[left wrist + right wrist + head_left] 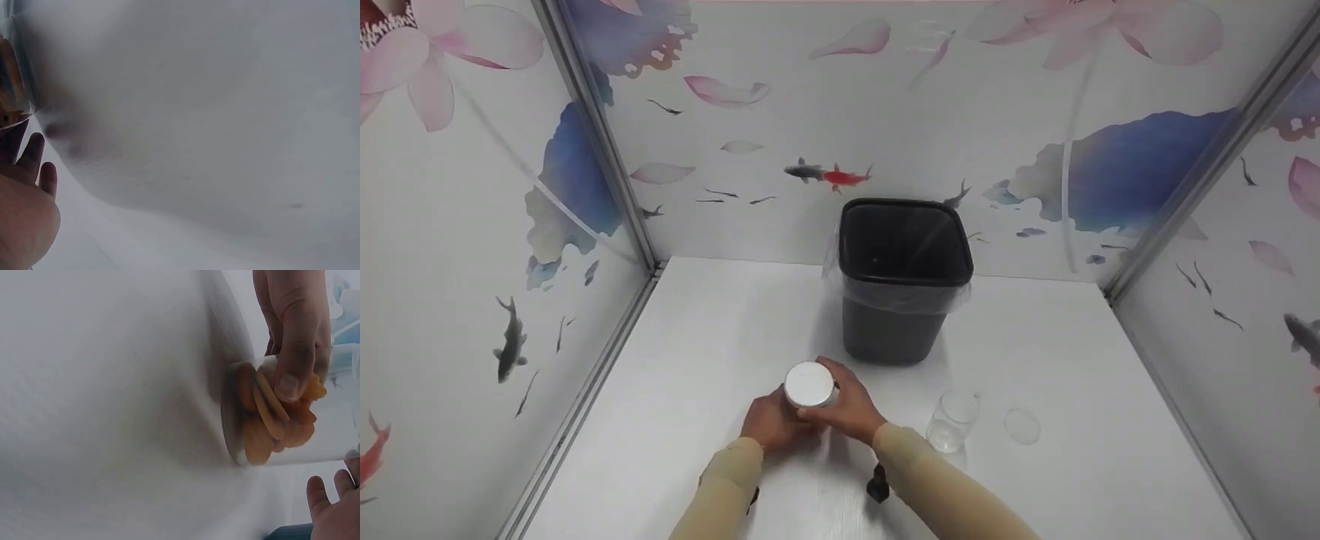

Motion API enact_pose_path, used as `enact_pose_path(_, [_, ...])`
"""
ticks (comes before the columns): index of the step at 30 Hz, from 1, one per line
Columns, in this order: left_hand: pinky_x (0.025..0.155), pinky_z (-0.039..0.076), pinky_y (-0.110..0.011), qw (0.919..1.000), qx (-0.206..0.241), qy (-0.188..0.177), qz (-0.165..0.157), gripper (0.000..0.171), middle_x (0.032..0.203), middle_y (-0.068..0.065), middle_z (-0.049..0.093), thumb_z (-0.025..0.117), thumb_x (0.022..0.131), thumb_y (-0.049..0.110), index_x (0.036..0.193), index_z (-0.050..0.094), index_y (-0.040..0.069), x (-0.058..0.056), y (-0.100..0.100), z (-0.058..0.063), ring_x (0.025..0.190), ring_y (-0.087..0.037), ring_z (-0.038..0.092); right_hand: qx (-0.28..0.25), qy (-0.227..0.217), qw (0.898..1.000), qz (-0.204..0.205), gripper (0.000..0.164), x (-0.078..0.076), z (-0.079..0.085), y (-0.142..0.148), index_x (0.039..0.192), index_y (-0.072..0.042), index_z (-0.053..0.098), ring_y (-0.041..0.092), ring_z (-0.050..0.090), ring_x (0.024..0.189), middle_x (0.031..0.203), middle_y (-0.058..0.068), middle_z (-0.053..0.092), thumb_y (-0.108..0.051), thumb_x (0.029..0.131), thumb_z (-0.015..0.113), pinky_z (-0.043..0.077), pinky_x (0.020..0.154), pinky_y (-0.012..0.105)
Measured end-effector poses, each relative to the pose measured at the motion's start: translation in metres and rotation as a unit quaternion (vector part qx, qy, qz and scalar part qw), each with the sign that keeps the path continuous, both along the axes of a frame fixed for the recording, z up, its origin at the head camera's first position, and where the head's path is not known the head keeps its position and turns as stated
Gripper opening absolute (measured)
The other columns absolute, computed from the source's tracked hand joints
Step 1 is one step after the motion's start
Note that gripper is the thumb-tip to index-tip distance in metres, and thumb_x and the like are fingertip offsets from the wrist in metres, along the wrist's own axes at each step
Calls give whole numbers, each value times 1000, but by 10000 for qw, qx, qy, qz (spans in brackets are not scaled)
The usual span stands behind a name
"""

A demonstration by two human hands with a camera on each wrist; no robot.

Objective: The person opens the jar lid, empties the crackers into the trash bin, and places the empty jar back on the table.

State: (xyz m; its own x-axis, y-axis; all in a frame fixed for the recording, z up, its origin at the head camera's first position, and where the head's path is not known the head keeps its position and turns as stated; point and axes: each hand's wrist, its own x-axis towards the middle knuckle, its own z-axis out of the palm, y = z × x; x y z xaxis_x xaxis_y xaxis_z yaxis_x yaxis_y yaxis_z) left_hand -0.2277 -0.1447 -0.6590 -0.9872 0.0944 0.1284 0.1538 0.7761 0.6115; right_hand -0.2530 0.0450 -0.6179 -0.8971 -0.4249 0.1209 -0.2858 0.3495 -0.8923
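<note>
Both hands hold a clear jar [332, 441], upright on or close to the white table, with a white lid [810, 384] on top. Orange-brown pieces [281, 416], some flat like slices, fill its lower part. My left hand [772, 421] grips the body low down; its thumb presses the wall in the right wrist view. Higher up, the thumb and index finger of my right hand [847, 405] curl round the lid's side. Other fingers [318, 495] of that hand hang loosely beside the jar. The left wrist view catches only the jar's edge.
A black bin [896, 322] with a clear liner stands behind the hands. To the right are a clear glass mug [951, 427], near the right sleeve, and a transparent disc [1022, 426] lying flat. Patterned panels [750, 150] enclose the white table [720, 330] at the back and sides.
</note>
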Motion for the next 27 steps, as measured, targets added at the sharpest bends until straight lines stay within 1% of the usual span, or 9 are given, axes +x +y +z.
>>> enact_pose_path(5, [92, 51, -42, 9998, 189, 20, -39, 96, 120, -8, 68, 79, 67, 69, 138, 56, 9, -2, -1, -4, 109, -21, 64, 40, 28, 9989, 469, 95, -13, 6, 8, 149, -15, 46, 16, 39, 137, 149, 0, 45, -38, 70, 91, 35, 108, 43])
enact_pose_path(8, [93, 51, -43, 9994, 329, -9, -61, 95, 121, -8, 68, 81, 66, 67, 138, 56, 9, -1, -1, -3, 110, -22, 63, 51, -4, 9981, 607, 91, -17, 9, 11, 148, -17, 48, 16, 40, 136, 148, -1, 46, -36, 70, 91, 36, 107, 44])
enact_pose_path(12, [92, 51, -44, 9994, 327, 44, -55, 93, 119, -9, 68, 84, 66, 63, 136, 57, 8, 0, 0, -3, 108, -22, 64, 39, -61, 9977, 678, 90, -18, 11, 12, 146, -18, 50, 16, 41, 135, 146, -2, 48, -36, 69, 92, 36, 107, 45])
enact_pose_path(18, [93, 51, -44, 9995, 331, 1, -25, 91, 120, -8, 68, 84, 67, 61, 136, 57, 9, 0, 0, -4, 109, -22, 64, 105, 7, 9975, 695, 91, -18, 12, 12, 146, -18, 51, 17, 41, 135, 147, -2, 48, -38, 68, 92, 36, 107, 46])
enact_pose_path(21, [93, 51, -44, 9995, 310, 76, -32, 89, 118, -8, 69, 83, 67, 62, 135, 58, 9, 0, 0, -5, 108, -22, 64, 107, 20, 9978, 655, 92, -17, 11, 12, 147, -18, 49, 17, 41, 135, 147, -2, 47, -39, 68, 92, 35, 107, 46])
enact_pose_path(24, [93, 51, -45, 9995, 271, 182, -51, 90, 118, -10, 69, 82, 68, 64, 134, 58, 8, 0, 0, -5, 109, -24, 64, -37, 60, 9988, 475, 92, -12, 8, 11, 147, -16, 47, 17, 42, 135, 146, -1, 47, -38, 70, 91, 35, 108, 47])
enact_pose_path(27, [95, 50, -45, 9996, 205, 176, -24, 92, 120, -10, 68, 82, 67, 65, 135, 57, 8, 0, -1, -4, 112, -25, 63, -163, 199, 9995, 204, 93, -4, 4, 8, 149, -13, 45, 20, 41, 136, 148, 2, 46, -39, 72, 90, 35, 109, 47])
